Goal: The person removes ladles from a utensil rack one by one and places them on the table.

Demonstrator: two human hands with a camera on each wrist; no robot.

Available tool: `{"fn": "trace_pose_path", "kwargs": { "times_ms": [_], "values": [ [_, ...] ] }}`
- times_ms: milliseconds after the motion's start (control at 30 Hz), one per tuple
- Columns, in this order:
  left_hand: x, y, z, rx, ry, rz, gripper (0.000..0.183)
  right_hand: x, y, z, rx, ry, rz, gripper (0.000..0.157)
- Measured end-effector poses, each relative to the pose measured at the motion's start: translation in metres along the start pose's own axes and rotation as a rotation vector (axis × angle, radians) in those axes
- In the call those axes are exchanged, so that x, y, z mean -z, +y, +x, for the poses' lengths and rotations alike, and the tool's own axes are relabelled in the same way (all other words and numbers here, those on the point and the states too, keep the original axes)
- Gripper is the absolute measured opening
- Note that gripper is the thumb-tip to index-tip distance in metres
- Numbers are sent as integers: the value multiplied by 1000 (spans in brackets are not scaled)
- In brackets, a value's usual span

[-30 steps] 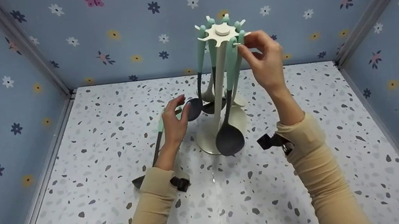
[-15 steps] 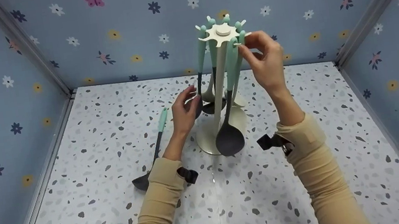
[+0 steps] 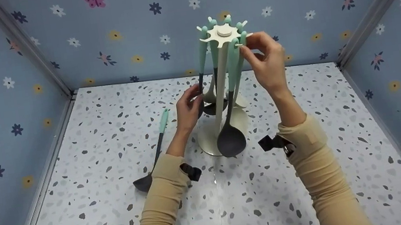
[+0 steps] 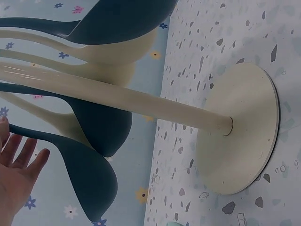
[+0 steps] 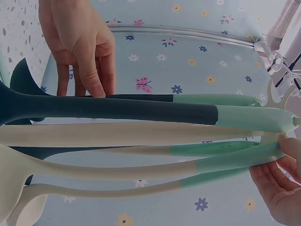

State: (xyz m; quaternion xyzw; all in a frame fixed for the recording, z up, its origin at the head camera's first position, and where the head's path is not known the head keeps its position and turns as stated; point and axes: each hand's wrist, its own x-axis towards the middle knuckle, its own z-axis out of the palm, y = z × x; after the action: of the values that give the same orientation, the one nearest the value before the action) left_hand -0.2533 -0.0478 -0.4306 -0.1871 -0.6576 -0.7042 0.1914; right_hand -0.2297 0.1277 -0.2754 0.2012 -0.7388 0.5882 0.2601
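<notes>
Since a second ago we see that the left hand [image 3: 186, 108] has moved right and a little farther from us, over to the stand [image 3: 221, 80], while the right hand [image 3: 268, 61] has kept its place. Nearest us, tan sleeves [image 3: 168, 203] reach in, black wrist cameras [image 3: 193, 172] strapped at the cuffs below each hand. Left of the left hand and closer to us, a loose ladle [image 3: 159, 142] with a mint handle lies on the speckled surface [image 3: 259, 198]. Right of that hand, a dark front ladle [image 3: 231, 141] hangs over the round cream base [image 3: 209, 144]. The left hand itself takes the shaft of a hanging dark ladle [image 4: 89, 183] between thumb and fingers, some fingers extended past it. Higher and to its right, the right hand pinches the mint handle of a cream utensil [image 5: 235, 160] near its upper end, beside the stand's hooked top. Past the left hand's fingertips we make out more utensils [image 3: 216, 106] hanging around the pole, and beyond both hands rises a blue wall [image 3: 179, 17] printed with flowers and butterflies.
</notes>
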Motion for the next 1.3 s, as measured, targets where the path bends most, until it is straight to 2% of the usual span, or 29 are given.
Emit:
{"fn": "trace_pose_path", "kwargs": {
  "times_ms": [200, 467, 867, 1100, 1200, 1300],
  "values": [
    [-1, -2, 2, -3, 14, -7, 22, 0, -3, -1, 12, 3, -3, 12],
    [-2, -4, 2, -46, 23, -65, 18, 0, -2, -1, 8, 4, -27, 13],
    [0, -5, 0, -63, 72, -18, 19, 1, -3, -1, -8, -1, -24, 13],
    [2, -27, 2, -72, 92, -18, 20, 1, -2, -1, -5, -2, -26, 13],
    [2, -25, 2, -70, 99, -21, 20, 1, -3, -1, -3, -2, -23, 12],
    [1, -13, 1, -59, 108, -23, 19, 1, -3, -1, 10, -2, -18, 12]
  ]
}}
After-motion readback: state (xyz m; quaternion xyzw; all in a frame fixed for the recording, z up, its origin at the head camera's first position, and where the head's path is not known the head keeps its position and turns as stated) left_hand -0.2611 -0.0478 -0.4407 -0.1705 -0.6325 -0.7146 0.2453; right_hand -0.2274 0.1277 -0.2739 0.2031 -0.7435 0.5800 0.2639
